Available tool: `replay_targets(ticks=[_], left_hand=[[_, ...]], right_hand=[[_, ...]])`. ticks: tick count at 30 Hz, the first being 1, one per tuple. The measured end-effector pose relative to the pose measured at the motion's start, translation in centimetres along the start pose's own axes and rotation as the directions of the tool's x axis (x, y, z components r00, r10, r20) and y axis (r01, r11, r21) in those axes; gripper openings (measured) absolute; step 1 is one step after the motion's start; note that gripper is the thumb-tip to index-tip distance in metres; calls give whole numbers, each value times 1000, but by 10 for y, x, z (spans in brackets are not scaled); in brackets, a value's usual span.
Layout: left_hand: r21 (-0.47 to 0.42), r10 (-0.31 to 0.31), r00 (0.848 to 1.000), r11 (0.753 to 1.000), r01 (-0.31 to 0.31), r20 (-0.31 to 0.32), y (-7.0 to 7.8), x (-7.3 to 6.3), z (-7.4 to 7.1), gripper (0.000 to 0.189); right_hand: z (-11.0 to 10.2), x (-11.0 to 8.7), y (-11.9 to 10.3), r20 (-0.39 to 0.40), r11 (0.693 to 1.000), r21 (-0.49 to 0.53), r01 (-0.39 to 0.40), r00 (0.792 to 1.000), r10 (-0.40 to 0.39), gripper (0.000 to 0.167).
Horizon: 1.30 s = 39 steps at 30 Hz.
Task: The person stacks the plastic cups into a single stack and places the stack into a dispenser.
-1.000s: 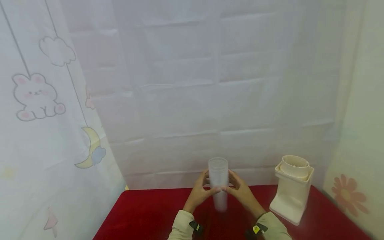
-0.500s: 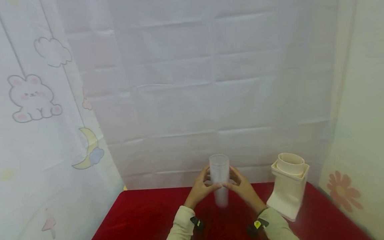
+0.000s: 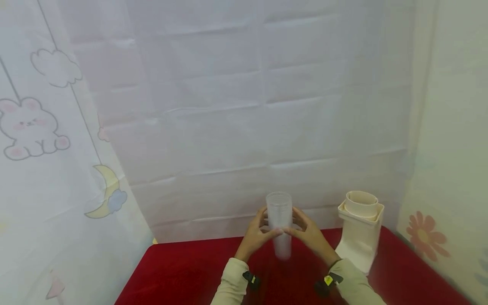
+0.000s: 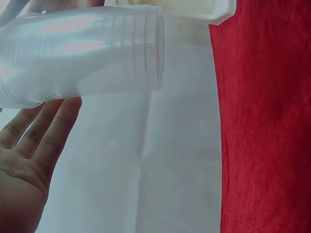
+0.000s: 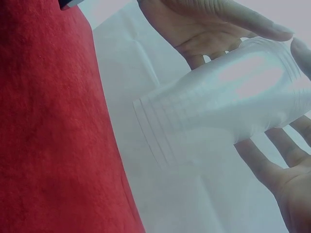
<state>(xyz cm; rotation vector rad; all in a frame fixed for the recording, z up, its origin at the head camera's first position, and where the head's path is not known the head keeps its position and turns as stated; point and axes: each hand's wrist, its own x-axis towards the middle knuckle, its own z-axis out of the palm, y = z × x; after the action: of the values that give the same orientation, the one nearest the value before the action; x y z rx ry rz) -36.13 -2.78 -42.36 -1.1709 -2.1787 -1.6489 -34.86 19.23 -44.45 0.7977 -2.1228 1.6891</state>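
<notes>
A tall stack of clear plastic cups (image 3: 280, 220) is held upright over the table between both hands. My left hand (image 3: 256, 235) grips its left side, fingers wrapped behind and thumb across the front. On the right side my right hand (image 3: 310, 237) grips it the same way, and the thumb tips nearly meet. In the left wrist view the cups (image 4: 87, 56) lie sideways across the picture, with fingers (image 4: 58, 131) against them. Ringed ridges mark one end of the cups (image 5: 204, 102) in the right wrist view. Some fingers are hidden behind the stack.
A cream plastic stand (image 3: 358, 237) with a round collar (image 3: 361, 204) on top stands at the right of the table, partly behind the right sleeve (image 3: 354, 284). Red cloth covers the table (image 3: 183, 271). A pale wall sheet (image 3: 213, 148) hangs close behind it.
The head view has turned a little to the right, shifting the stand and wall leftward. The cup stack appears slightly higher and closer to the stand. Both hands keep their grip.
</notes>
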Motion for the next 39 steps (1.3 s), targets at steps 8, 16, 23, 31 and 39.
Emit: replay_targets(ticks=[8,16,23,31,39], left_hand=[[0,-6,1000,1000,6,-23,-31,10,9,83],[-20,26,1000,999,-26,-11,-37,15,16,81],[-49,31,1000,998,-31,2,-39,24,23,79],[-54,22,1000,998,-21,8,-37,33,28,77],[-71,23,1000,997,-22,21,-35,40,36,78]], right_hand=[[-5,-1,-3,-17,1000,-13,-2,1000,2,70],[-13,-3,-2,-21,1000,-29,-12,1000,11,70],[-23,-3,-1,-43,998,-30,-48,998,47,70],[-32,-6,-7,-52,996,-48,-81,996,78,73],[-42,-10,-11,-63,992,-68,-108,993,104,73]])
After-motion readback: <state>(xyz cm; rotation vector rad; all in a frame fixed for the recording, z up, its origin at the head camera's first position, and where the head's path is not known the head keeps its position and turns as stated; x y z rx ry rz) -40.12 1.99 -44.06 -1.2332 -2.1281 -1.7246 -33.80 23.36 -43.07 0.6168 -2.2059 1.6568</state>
